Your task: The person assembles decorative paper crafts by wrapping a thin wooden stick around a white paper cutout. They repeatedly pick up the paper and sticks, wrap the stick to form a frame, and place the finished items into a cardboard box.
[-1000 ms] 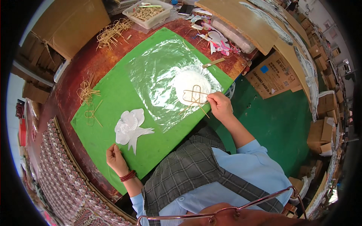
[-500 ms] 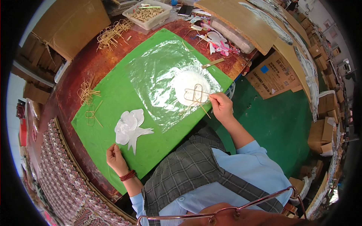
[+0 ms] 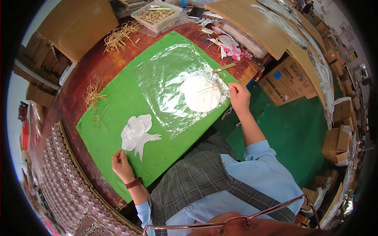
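My right hand (image 3: 239,95) is closed in a pinch on a thin bent-strip frame (image 3: 213,80), tan, with looped shapes. The frame lies over the upper right part of a white round patch (image 3: 199,98), which looks like paste, on a clear plastic sheet (image 3: 157,84). My left hand (image 3: 122,167), a beaded bracelet at its wrist, is closed at the lower left edge of the green cloth (image 3: 165,157). Just above its fingertips lies a white paper cutout (image 3: 138,131) with rounded lobes and pointed tails. Whether those fingers grip anything is hidden.
Another looped frame (image 3: 96,121) lies left of the cutout, below a pile of bent strips (image 3: 93,95). More strips (image 3: 120,37) and a white tub of small wooden pieces (image 3: 156,17) stand farther back. A flat stick (image 3: 223,68) rests at the cloth's far right edge.
My right hand has moved up and slightly right, carrying the looped frame toward the upper right of the white patch. The left hand has stayed nearly still.
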